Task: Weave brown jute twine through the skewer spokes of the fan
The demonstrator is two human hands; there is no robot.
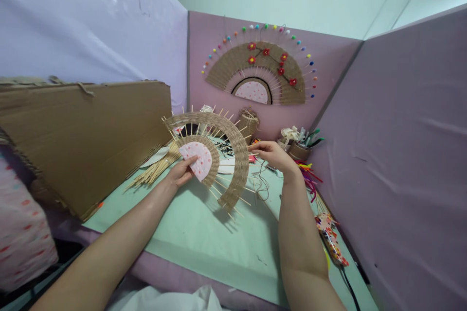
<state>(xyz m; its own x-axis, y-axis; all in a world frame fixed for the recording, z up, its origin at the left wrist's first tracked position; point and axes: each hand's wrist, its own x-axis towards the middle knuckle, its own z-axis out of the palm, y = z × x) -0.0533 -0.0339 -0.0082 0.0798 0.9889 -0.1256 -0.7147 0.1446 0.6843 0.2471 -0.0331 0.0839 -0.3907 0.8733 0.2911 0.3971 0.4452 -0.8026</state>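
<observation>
A woven fan of brown cord on thin wooden sticks (239,155) is held up over the table, tilted, its stick tips pointing outward. My left hand (182,171) grips its pink dotted half-round base (200,158), thumb on top and the other fingers behind. At the fan's right outer edge, my right hand (268,151) has its fingers pinched together by a stick tip and a thin loose cord (261,182). Whether the fingertips hold the stick or the cord is too small to tell.
Loose wooden sticks (155,170) lie at the left beside a large cardboard piece (91,141). Behind are a twine roll (248,124) and a tool pot (299,150). A glue gun (332,240) lies right. A finished fan (226,65) hangs on the back panel.
</observation>
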